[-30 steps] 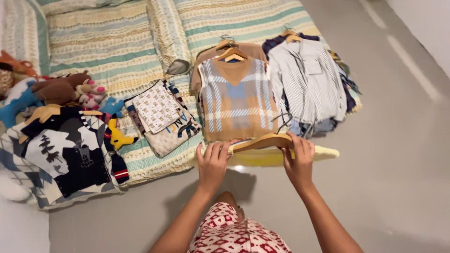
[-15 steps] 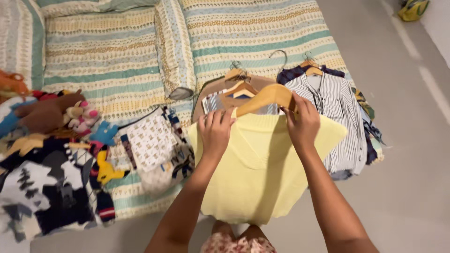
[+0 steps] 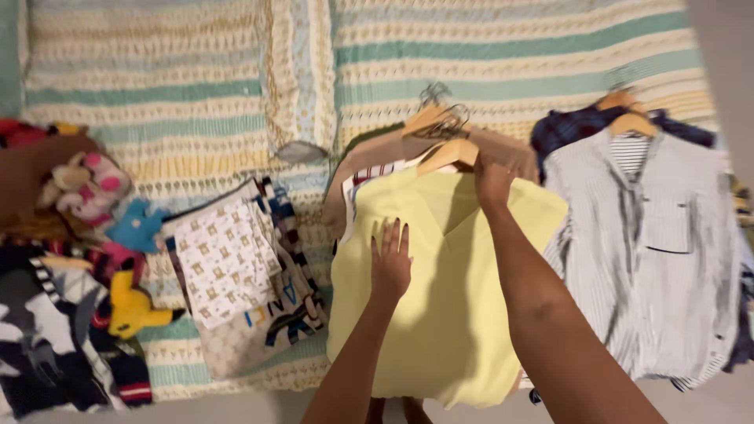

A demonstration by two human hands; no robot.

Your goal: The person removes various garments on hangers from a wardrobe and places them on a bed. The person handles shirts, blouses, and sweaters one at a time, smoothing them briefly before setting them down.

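Observation:
A pale yellow sweater [image 3: 440, 314] on a wooden hanger [image 3: 448, 153] lies on top of a pile of hung clothes on the striped bedding [image 3: 196, 102]. My left hand [image 3: 390, 259] rests flat and open on the sweater's chest, fingers spread. My right hand [image 3: 492, 179] is at the collar, closed on the sweater by the hanger's shoulder. Beneath the sweater a brown garment [image 3: 377, 153] and other hangers [image 3: 430, 116] peek out.
A striped grey shirt [image 3: 652, 259] on a hanger lies at the right over a dark plaid garment [image 3: 573, 126]. Folded patterned cloths [image 3: 236, 267] sit left of the sweater. Soft toys [image 3: 86, 184] and a dark patterned sweater [image 3: 47, 345] lie at far left.
The yellow sweater was lifted from the floor's edge and laid over the checked vest on the pile. My left hand let go of the hanger and now presses flat on the sweater.

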